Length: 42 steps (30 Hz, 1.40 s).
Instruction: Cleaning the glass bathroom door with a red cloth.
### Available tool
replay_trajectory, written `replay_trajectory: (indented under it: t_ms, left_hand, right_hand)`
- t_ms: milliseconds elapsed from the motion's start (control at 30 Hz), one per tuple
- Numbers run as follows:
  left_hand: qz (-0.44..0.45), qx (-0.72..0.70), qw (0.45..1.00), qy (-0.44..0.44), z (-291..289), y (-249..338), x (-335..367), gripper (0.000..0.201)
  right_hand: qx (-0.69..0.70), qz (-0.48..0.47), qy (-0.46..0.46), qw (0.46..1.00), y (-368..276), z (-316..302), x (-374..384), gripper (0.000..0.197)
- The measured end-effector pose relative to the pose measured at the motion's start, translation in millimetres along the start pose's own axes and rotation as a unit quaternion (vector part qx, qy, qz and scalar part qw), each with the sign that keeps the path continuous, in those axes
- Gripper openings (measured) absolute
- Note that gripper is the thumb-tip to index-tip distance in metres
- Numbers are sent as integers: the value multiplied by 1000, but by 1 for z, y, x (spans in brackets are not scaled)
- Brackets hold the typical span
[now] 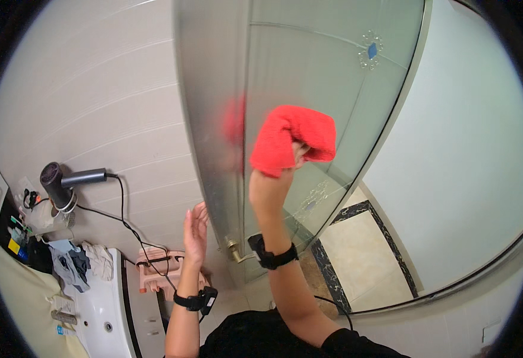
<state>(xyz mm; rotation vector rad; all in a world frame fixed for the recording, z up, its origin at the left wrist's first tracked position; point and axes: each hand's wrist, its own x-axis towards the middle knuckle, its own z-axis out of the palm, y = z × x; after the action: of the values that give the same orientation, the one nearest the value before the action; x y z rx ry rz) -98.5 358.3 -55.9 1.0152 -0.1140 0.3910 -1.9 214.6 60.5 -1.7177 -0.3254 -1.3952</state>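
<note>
1. Folded, fuzzy red fabric cloth: I saw it raised before the tall, greenish translucent glass panel; contact could not be told.
2. Right hand: its fingers grasped the cloth, partly hidden by folds.
3. Left hand: empty, its fingers loosely extended, low beside the glass.
4. Handling: the cloth seemed light, limp and unbreakable, best gripped through its bunched middle.
</note>
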Motion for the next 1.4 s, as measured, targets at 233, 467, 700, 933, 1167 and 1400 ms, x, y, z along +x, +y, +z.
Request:
replay_trajectory:
  t_ms: [233, 467, 700, 933, 1167, 1400]
  left_hand:
    - [21, -8, 990, 139, 10, -13, 6, 50]
    - [86, 41, 984, 151, 40, -28, 18, 54]
    - [89, 143, 946, 276, 63, -30, 18, 65]
    - [96, 182, 943, 261, 55, -37, 14, 68]
    - [72, 140, 971, 180, 53, -26, 7, 60]
    - [-46, 84, 985, 143, 30, -9, -12, 72]
  right_hand:
    - [-63, 13, 35, 997, 137, -16, 51, 48]
    - [-25, 199, 70, 977, 323, -62, 102, 44]
    - [16, 400, -29, 916, 447, -83, 17, 58]
    - [95, 520, -61, 847, 404, -94, -121, 61]
    - [163, 477, -128, 854, 255, -90, -167, 53]
    - [239, 453, -192, 837, 48, -82, -167, 38]
